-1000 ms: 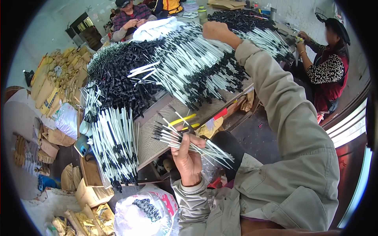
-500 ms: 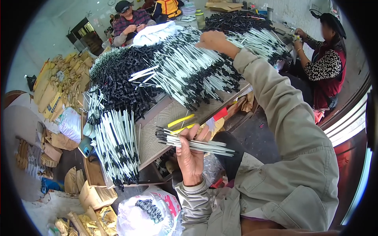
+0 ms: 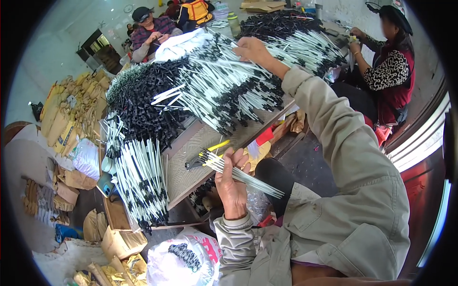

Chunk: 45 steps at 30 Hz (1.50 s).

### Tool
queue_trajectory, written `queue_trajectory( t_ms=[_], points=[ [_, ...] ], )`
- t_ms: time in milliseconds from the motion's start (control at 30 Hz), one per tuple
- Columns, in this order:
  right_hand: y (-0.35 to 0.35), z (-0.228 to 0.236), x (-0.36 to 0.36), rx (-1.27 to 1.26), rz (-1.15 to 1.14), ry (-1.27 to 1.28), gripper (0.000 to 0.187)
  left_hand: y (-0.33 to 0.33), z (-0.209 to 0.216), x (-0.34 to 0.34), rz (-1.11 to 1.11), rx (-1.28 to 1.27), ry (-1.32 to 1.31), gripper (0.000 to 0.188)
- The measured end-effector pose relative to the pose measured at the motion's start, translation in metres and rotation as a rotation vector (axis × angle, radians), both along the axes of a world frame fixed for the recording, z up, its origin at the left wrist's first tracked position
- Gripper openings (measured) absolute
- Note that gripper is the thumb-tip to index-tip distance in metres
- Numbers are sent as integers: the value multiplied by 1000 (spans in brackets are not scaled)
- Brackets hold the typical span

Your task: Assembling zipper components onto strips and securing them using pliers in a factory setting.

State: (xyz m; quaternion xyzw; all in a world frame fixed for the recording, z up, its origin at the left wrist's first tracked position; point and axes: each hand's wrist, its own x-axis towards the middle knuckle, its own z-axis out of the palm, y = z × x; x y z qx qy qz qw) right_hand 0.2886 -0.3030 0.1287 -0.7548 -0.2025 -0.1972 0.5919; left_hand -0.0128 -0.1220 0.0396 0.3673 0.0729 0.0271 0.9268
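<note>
My left hand [image 3: 232, 186] is wrapped round a bundle of thin white sticks with black ends [image 3: 253, 181], held slantwise in front of the table edge. Farther off, my right hand [image 3: 254, 50] reaches over a large heap of the same white sticks [image 3: 229, 86]. Its fingers are bent together, and a blurred white stick [image 3: 224, 62] runs left from the fingertips. Pliers with yellow handles [image 3: 218, 145] and a dark head lie on the table by my left hand, partly hidden behind the bundle.
Black parts [image 3: 148, 105] are heaped left of the sticks. Another stack of sticks [image 3: 140, 178] stands at the table's near left corner. A plastic bag [image 3: 162, 260] and a cardboard box [image 3: 124, 240] sit below. Co-workers sit at the far side and right [image 3: 393, 71].
The bundle in my left hand has tilted, its right end lower, and the pliers' head has come into view. My right hand stays over the heap, a blurred stick now at its fingertips.
</note>
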Motion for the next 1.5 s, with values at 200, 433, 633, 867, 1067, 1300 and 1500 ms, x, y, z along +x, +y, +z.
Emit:
queue_trajectory(
  t_ms=[200,433,633,867,1067,1300,1500],
  points=[
    [-7,36,-26,-146,-245,-306,25,-7,0,3,6,18,12,36],
    [-17,20,-171,-90,-279,-481,10,-14,-5,19,28,15,-65,47],
    [-13,-40,-263,-116,-21,-304,10,-19,-8,20,39,47,-70,47],
    [-30,-37,-245,414,-122,-191,6,-18,-3,-27,236,72,-43,35],
    [-28,-17,-235,620,-89,-266,6,-34,-32,-39,234,76,99,39],
    [-5,-73,-256,-153,300,27,10,-29,13,-4,326,138,-61,42],
    [1,-67,-241,-459,484,85,23,-36,3,4,457,284,-100,19]
  ],
)
